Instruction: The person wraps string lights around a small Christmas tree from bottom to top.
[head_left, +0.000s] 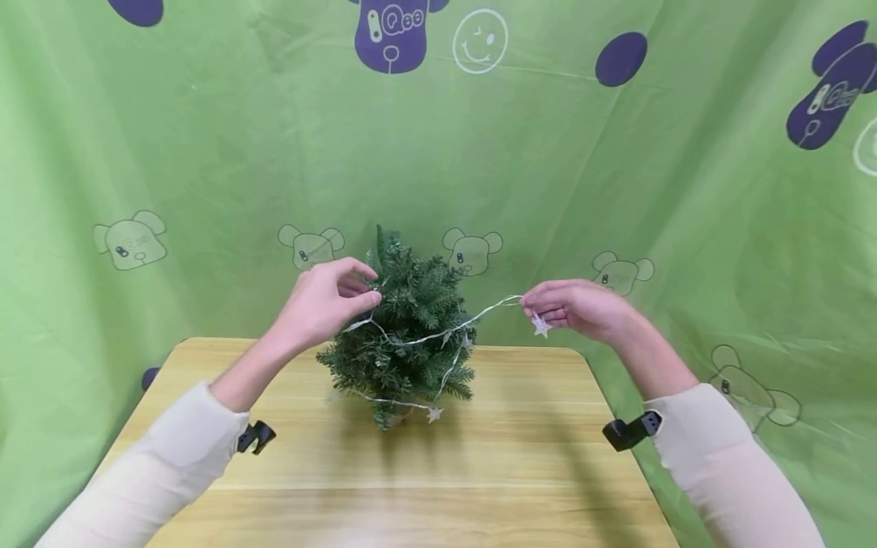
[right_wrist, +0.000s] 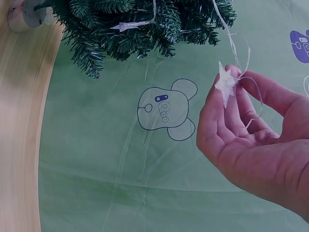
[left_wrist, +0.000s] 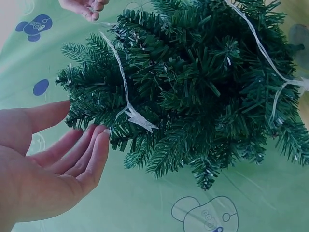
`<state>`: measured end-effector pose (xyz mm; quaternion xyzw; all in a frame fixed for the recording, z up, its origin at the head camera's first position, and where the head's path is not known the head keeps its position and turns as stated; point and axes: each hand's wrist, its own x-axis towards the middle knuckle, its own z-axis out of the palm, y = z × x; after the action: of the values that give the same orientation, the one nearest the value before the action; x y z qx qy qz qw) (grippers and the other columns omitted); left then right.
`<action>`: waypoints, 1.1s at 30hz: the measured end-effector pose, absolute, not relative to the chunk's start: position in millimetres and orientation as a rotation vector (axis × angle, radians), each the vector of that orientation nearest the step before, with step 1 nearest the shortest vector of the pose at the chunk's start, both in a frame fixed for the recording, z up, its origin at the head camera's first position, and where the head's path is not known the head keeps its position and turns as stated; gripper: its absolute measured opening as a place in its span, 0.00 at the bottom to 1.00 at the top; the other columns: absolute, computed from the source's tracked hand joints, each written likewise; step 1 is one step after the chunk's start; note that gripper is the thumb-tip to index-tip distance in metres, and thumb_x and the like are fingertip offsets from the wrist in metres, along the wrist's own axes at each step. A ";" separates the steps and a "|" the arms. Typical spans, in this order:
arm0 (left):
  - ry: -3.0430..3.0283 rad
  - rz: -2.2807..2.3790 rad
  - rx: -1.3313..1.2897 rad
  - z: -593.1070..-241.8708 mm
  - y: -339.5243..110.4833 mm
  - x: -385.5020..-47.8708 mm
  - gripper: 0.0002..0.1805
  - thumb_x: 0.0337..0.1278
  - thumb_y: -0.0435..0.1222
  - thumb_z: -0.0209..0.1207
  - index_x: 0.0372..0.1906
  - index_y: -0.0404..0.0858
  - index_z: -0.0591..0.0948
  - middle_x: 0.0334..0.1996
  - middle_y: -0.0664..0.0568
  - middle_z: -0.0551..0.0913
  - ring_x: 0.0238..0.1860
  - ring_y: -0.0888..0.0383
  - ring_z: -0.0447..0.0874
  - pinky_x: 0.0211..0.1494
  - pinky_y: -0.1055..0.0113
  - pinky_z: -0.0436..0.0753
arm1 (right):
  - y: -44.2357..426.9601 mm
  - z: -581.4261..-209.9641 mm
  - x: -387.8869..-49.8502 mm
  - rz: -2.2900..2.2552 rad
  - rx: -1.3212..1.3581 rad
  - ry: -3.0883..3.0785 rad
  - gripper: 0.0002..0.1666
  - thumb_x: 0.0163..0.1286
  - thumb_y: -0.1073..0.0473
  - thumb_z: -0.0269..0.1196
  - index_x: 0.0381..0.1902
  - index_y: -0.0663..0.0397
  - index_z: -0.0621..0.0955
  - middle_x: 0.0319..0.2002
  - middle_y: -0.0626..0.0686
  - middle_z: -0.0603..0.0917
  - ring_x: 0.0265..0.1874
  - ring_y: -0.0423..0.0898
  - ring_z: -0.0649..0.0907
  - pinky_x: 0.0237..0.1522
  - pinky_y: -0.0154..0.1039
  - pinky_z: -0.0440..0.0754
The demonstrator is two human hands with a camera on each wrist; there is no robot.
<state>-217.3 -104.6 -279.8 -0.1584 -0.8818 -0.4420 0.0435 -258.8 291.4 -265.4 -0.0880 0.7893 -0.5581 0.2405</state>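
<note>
A small green artificial Christmas tree (head_left: 425, 293) stands on the table, wrapped with a clear-wired string of star lights (head_left: 473, 320). My right hand (head_left: 581, 306) is out to the tree's right and pinches the string between thumb and fingertips. A white star (right_wrist: 225, 83) dangles at those fingertips. On the tree's upper left, my left hand (head_left: 320, 303) is beside the branches with thumb and fingers apart. Close to its fingertips, another star (left_wrist: 141, 119) hangs against the needles in the left wrist view. One more star (head_left: 435, 414) rests low at the front of the tree.
The light wooden table (head_left: 329, 502) reaches back to a green printed curtain (head_left: 521, 167), which hangs behind and along both sides. Part of the tree's base (right_wrist: 26, 17) shows at the upper left of the right wrist view.
</note>
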 end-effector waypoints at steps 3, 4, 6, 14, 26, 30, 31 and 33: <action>-2.688 -1.341 -0.487 -280.3 -105.2 -218.3 0.18 0.64 0.40 0.66 0.55 0.39 0.82 0.48 0.47 0.89 0.49 0.49 0.88 0.57 0.52 0.86 | 289.3 -266.4 -261.0 -1.559 -0.242 2.108 0.08 0.73 0.66 0.59 0.47 0.57 0.82 0.40 0.51 0.87 0.39 0.44 0.86 0.54 0.39 0.86; -2.688 -1.337 -0.487 -280.3 -105.4 -218.5 0.17 0.63 0.40 0.66 0.54 0.39 0.83 0.47 0.47 0.89 0.49 0.50 0.88 0.57 0.53 0.86 | 289.0 -266.7 -261.8 -1.569 -0.242 2.092 0.08 0.73 0.67 0.59 0.46 0.57 0.83 0.40 0.51 0.87 0.39 0.44 0.87 0.53 0.39 0.86; -2.688 -1.333 -0.484 -280.2 -105.7 -218.6 0.16 0.63 0.40 0.66 0.53 0.39 0.83 0.47 0.48 0.89 0.48 0.50 0.89 0.56 0.53 0.86 | 287.7 -267.0 -263.2 -1.592 -0.240 2.061 0.09 0.72 0.68 0.58 0.46 0.57 0.83 0.39 0.52 0.87 0.38 0.44 0.87 0.52 0.38 0.87; -2.686 -1.328 -0.486 -280.2 -106.3 -218.5 0.14 0.63 0.40 0.67 0.51 0.40 0.84 0.45 0.49 0.89 0.47 0.51 0.89 0.56 0.54 0.86 | 278.1 -265.7 -266.3 -1.680 -0.225 1.955 0.12 0.73 0.72 0.55 0.45 0.57 0.83 0.41 0.54 0.86 0.42 0.46 0.87 0.56 0.38 0.86; -2.686 -1.332 -0.489 -283.0 -107.2 -218.2 0.14 0.62 0.40 0.67 0.50 0.41 0.84 0.44 0.50 0.89 0.46 0.52 0.88 0.55 0.54 0.86 | 253.8 -261.7 -274.9 -1.722 -0.148 2.036 0.11 0.71 0.70 0.59 0.50 0.65 0.79 0.38 0.54 0.87 0.39 0.45 0.87 0.54 0.38 0.86; -2.678 -1.339 -0.497 -282.7 -107.1 -217.9 0.14 0.62 0.39 0.67 0.50 0.40 0.84 0.44 0.50 0.89 0.46 0.52 0.88 0.55 0.54 0.86 | 243.2 -257.0 -276.7 -1.773 -0.145 2.018 0.10 0.72 0.69 0.59 0.50 0.64 0.79 0.39 0.54 0.86 0.39 0.45 0.87 0.55 0.37 0.86; -2.676 -1.343 -0.498 -282.6 -107.1 -217.9 0.13 0.62 0.39 0.67 0.50 0.41 0.84 0.44 0.50 0.89 0.46 0.52 0.88 0.55 0.54 0.86 | 240.6 -255.7 -277.0 -1.793 -0.145 2.007 0.09 0.72 0.69 0.59 0.49 0.63 0.79 0.39 0.54 0.86 0.40 0.45 0.87 0.55 0.37 0.86; -2.676 -1.347 -0.501 -282.5 -107.1 -217.7 0.13 0.62 0.39 0.67 0.50 0.41 0.84 0.44 0.50 0.89 0.46 0.52 0.88 0.56 0.54 0.86 | 234.7 -253.1 -277.6 -1.828 -0.146 1.995 0.09 0.73 0.69 0.58 0.49 0.63 0.80 0.40 0.55 0.87 0.40 0.44 0.87 0.56 0.36 0.85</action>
<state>-217.7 -107.1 -282.5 -0.1645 -0.8798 -0.4429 0.0518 -277.6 234.7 -253.1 -0.0528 0.7191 -0.6589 0.2145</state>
